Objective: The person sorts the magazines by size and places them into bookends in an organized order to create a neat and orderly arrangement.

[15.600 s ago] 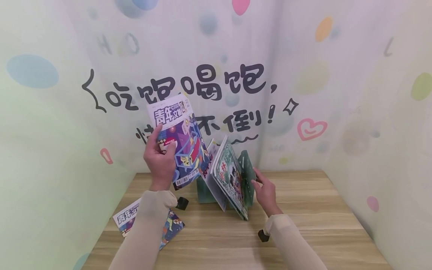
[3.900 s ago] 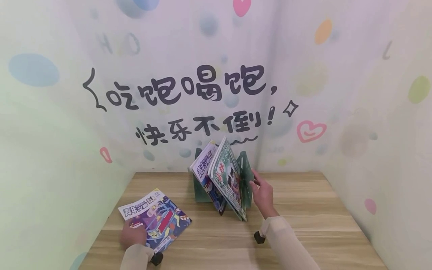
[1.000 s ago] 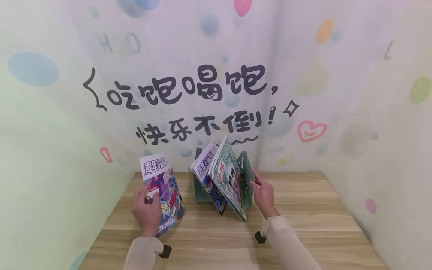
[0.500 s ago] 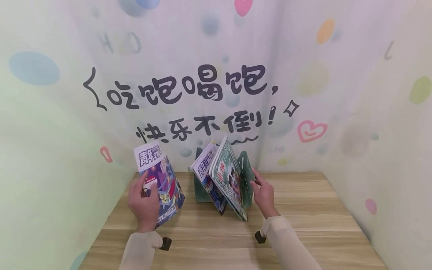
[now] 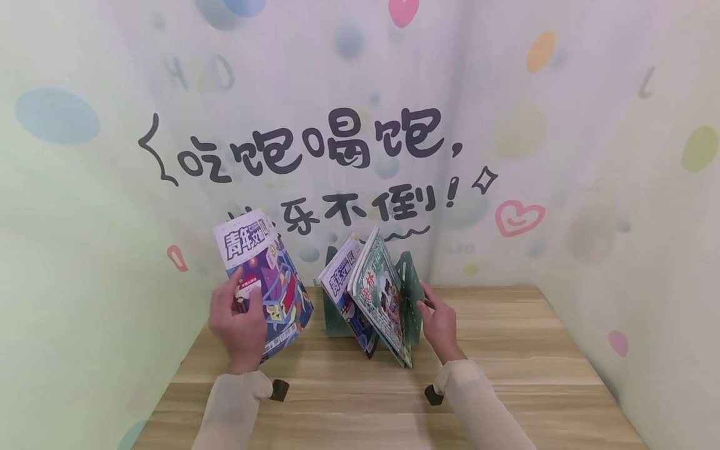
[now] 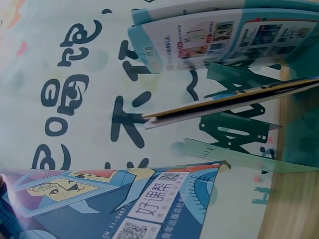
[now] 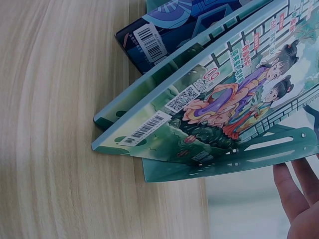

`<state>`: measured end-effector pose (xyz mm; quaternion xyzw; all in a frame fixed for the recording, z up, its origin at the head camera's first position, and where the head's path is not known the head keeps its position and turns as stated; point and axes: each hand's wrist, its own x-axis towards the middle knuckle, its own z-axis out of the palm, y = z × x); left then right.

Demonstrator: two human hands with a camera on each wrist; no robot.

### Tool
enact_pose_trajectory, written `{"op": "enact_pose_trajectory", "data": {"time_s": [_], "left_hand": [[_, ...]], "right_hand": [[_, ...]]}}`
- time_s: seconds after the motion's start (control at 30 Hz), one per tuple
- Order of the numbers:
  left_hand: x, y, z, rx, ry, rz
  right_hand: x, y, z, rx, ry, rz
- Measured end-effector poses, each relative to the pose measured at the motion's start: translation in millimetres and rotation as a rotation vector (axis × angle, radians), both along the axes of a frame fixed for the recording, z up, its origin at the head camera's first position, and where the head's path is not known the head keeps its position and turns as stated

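Observation:
My left hand (image 5: 239, 322) holds a purple-and-blue magazine (image 5: 272, 290) above the left side of the table, thumb across its cover. That cover also shows in the left wrist view, a cartoon magazine (image 6: 164, 199) low in the frame. A green expandable magazine rack (image 5: 337, 319) stands in the middle. Inside it lean a similar purple magazine (image 5: 350, 312) and, to its right, green-covered magazines (image 5: 385, 300). My right hand (image 5: 441, 328) touches the outer face of the rack's right end panel (image 7: 234, 159) with outstretched fingers (image 7: 289, 191); part of this hand lies outside the right wrist view.
The wooden table (image 5: 506, 375) is bounded by a printed backdrop (image 5: 590, 125) behind and at both sides. A black wrist device (image 5: 279, 390) sits at the left cuff, another black wrist device (image 5: 433, 395) at the right cuff.
From the table at left, the left hand has picked up the purple magazine and raised it. The rack gained its purple magazine's present lean earlier. My right hand stays at the end panel.

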<state>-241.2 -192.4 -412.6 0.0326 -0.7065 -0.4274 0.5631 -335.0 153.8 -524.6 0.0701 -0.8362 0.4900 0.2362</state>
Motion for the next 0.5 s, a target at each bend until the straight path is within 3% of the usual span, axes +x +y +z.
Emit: {"op": "enact_pose_trajectory", "data": {"time_s": [0.2,0.5], "left_hand": [[-3.6,3.8,17.9,0.028,0.043,-0.046],[-13.3,10.2,41.1,0.046,0.096,-0.055]], "right_hand": [[-0.1,0.2,-0.5,0.003,0.015,0.009],[0.5,-0.1,-0.6,0.002,0.015,0.000]]}}
